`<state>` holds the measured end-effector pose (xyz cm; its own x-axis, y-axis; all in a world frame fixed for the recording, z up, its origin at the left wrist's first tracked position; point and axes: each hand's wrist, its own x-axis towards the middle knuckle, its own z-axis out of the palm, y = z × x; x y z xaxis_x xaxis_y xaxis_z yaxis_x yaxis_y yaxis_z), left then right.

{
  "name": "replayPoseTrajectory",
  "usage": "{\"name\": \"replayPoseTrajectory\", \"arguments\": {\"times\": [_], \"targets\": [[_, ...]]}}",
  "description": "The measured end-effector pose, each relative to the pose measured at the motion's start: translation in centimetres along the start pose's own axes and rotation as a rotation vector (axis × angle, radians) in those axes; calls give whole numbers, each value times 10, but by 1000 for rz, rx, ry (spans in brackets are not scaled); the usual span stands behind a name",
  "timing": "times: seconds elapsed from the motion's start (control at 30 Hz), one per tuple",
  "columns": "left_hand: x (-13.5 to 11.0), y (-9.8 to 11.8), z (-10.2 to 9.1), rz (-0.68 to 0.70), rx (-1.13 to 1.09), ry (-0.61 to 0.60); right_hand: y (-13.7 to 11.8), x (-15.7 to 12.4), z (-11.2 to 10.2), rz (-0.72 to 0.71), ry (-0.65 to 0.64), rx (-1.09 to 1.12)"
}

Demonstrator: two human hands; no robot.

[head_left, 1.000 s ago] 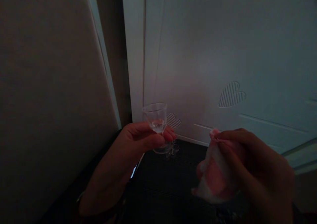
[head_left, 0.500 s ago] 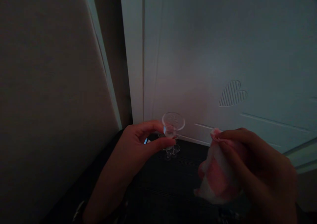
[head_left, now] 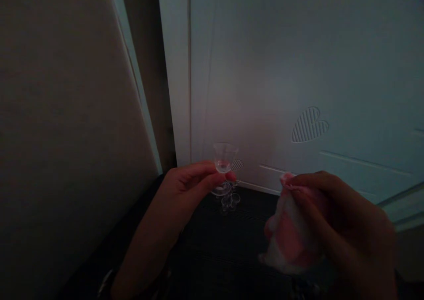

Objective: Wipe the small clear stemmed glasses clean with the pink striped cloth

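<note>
Between the thumb and fingers of my left hand (head_left: 195,183) is a small clear stemmed glass (head_left: 225,156), pinched at its stem with the bowl up and the round foot below. Behind and beneath that foot, several clear glass pieces (head_left: 231,200) stand on the dark surface; their exact shape is hard to make out in the dim light. My right hand (head_left: 344,220) is closed on a pink and white cloth (head_left: 289,240), which hangs down from the pinched fingertips. A gap separates the cloth from the glass.
A white panel (head_left: 258,70) with a raised striped heart (head_left: 309,125) rises behind the hands. To the left stands a plain wall (head_left: 66,114) with a pale edge strip. Below the hands lies a dark surface (head_left: 212,251).
My left hand has tipped the glass, so its bowl now shows from the side rather than from above the rim. My right hand and the cloth have hardly moved.
</note>
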<state>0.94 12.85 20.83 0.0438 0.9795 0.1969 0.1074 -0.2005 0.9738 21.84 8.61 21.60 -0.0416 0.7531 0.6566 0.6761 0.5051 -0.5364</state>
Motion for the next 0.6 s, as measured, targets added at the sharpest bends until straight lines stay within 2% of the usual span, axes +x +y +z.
{"name": "replayPoseTrajectory", "arguments": {"times": [0.2, 0.33, 0.43, 0.6], "targets": [[4, 0, -1, 40, -65, -50, 3, -2, 0, 19, -23, -58], [1, 1, 2, 14, -129, 24, 3, -2, -2, 27, -69, -1], [-2, 1, 3, -26, -97, 47, 3, -2, -3, 16, -77, 19], [1, -2, -1, 14, -5, -10, 2, -1, -1, 9, -40, -16]]}}
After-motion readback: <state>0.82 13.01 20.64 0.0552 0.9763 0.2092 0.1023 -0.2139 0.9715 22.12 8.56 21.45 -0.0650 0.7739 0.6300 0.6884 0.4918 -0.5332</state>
